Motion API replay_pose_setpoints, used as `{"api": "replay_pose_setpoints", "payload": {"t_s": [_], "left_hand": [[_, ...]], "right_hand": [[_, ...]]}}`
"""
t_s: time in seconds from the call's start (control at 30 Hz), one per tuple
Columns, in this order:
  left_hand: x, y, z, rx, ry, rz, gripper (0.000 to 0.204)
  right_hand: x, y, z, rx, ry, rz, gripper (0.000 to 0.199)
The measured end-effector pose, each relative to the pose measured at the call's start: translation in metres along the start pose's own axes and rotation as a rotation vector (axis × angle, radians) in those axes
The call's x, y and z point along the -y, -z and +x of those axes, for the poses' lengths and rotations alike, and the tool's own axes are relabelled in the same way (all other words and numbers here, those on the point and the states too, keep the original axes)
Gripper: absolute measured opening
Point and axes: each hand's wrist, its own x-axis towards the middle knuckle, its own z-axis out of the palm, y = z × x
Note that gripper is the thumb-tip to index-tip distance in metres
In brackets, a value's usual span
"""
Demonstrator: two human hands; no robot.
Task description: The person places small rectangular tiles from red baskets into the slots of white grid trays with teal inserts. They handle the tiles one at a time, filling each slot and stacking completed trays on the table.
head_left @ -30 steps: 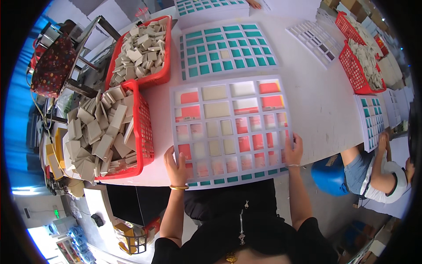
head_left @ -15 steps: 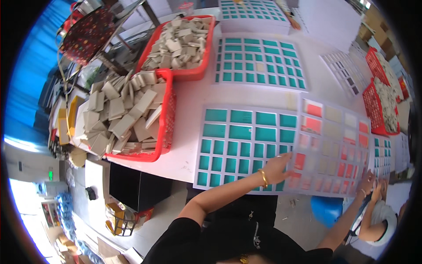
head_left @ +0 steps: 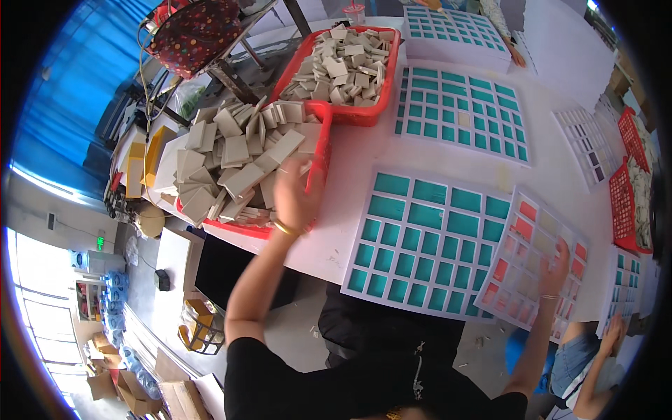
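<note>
- The pink-windowed grid panel (head_left: 523, 262) lies slantwise over the right edge of the teal-windowed grid panel (head_left: 423, 241); a second ago it covered nearly all of it.
- The right hand (head_left: 554, 271) rests on the pink-windowed panel's face, thumb and fingers parted.
- The left hand (head_left: 295, 201), at that panel's edge half a second ago, is now over the right side of the near red basket (head_left: 321, 164) (too blurred to tell whether its fingers hold anything).
- That basket is heaped with pale flat pieces (head_left: 241, 164), as before.
- Beyond it, the far red basket (head_left: 393, 70) and another teal grid (head_left: 458, 112) stay on the white table (head_left: 332, 241).
</note>
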Motion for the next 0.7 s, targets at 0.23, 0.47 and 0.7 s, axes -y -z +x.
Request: {"api": "replay_pose_setpoints", "payload": {"t_s": [0.23,0.47,0.7], "left_hand": [[0.113,-0.007,0.080,0.363,0.259,0.605,0.061],[0.128,-0.037,0.106,0.498,0.383,0.545,0.072],[0.130,-0.009,0.092,0.292,0.216,0.208,0.055]], "right_hand": [[0.129,-0.054,0.007,0.167,0.214,0.311,0.048],[0.176,-0.042,-0.001,0.250,0.316,0.286,0.043],[0.166,-0.046,-0.004,0.287,0.248,0.357,0.033]]}}
